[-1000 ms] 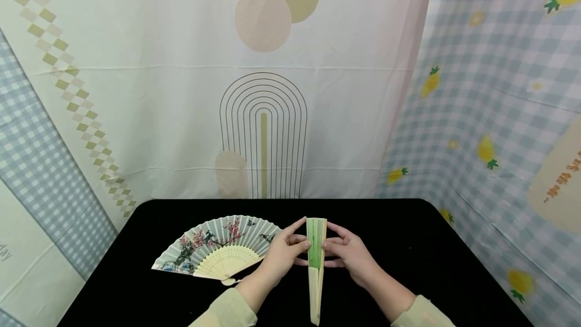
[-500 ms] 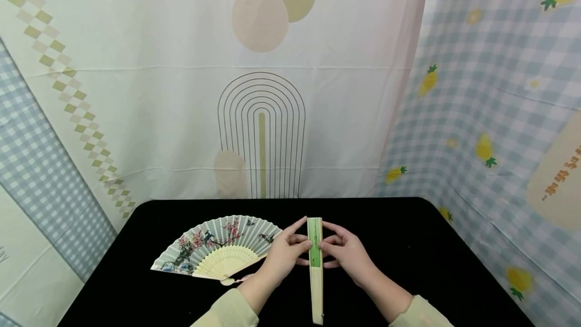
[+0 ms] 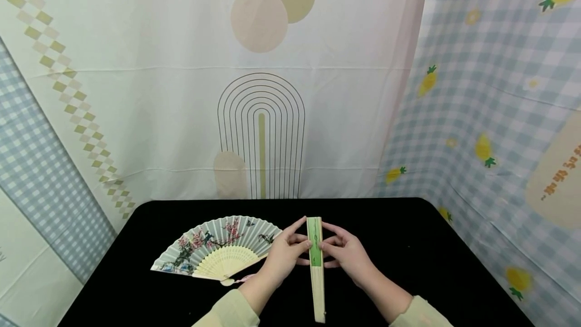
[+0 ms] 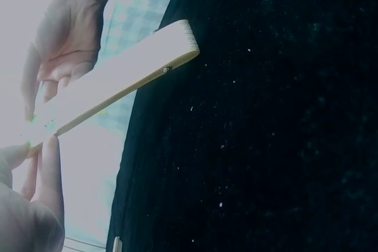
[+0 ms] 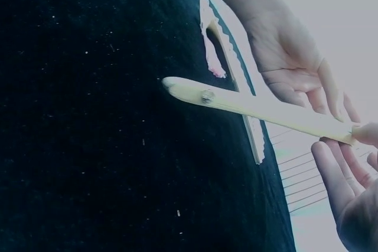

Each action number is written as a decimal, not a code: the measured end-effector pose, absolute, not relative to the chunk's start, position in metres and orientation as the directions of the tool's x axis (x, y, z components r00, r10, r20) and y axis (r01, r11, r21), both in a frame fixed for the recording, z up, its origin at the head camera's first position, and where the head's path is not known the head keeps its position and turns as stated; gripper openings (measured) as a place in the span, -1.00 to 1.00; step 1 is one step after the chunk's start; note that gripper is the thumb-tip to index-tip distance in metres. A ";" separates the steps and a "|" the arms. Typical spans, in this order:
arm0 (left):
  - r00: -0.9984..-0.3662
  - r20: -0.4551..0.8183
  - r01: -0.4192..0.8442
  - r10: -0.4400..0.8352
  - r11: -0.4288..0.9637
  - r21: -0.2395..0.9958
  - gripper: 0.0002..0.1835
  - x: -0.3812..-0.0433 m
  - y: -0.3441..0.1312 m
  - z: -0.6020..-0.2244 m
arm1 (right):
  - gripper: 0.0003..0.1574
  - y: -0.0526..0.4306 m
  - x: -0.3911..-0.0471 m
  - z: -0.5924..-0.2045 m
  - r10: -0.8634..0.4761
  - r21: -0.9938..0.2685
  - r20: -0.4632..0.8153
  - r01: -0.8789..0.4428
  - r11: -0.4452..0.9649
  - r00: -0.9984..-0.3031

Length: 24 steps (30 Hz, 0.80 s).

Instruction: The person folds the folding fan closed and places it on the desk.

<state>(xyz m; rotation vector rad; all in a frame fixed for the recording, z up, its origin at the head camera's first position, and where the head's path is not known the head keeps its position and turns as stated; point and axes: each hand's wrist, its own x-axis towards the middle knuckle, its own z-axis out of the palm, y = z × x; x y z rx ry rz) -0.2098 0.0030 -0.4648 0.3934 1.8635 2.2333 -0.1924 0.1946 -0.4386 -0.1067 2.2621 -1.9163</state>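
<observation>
Over the near middle of the table (image 3: 386, 226), right of the spread floral fan (image 3: 227, 246), the left hand (image 3: 285, 251) and right hand (image 3: 347, 254) pinch the folded green fan (image 3: 316, 272) from either side, thumbs nearest. Light, even pressure from both sides should serve best, so the ribs lie flush and the paper escapes creasing.

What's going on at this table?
A person is holding a folded green-and-cream fan between both hands, thumbs on the near side: the left hand at one edge, the right hand at the other. The fan is closed into a narrow stack, its narrow end toward the person. A second fan, with a floral print, lies spread on the black table to the left, partly hidden by the left hand; neither hand grips it.
</observation>
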 end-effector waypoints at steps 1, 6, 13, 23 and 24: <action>-0.945 0.072 0.013 0.320 -0.184 0.983 -0.32 -0.210 0.003 -0.465 | -0.21 0.194 -0.192 -0.439 -0.169 -0.984 -0.083 0.054 0.172 -0.982; -0.959 0.072 0.016 0.274 -0.203 0.979 -0.32 -0.212 0.002 -0.464 | -0.21 0.193 -0.190 -0.443 -0.196 -0.985 -0.068 0.035 0.167 -0.978; -0.976 0.065 0.022 0.207 -0.206 0.978 -0.33 -0.215 0.001 -0.463 | -0.19 0.192 -0.187 -0.446 -0.222 -0.985 -0.058 0.020 0.170 -0.973; -0.984 0.061 0.022 0.168 -0.227 0.974 -0.33 -0.215 -0.004 -0.457 | -0.20 0.190 -0.180 -0.455 -0.259 -0.984 -0.042 -0.005 0.179 -0.965; -0.985 0.056 0.018 0.165 -0.226 0.974 -0.33 -0.216 -0.004 -0.457 | -0.20 0.190 -0.179 -0.456 -0.267 -0.984 -0.040 -0.008 0.177 -0.963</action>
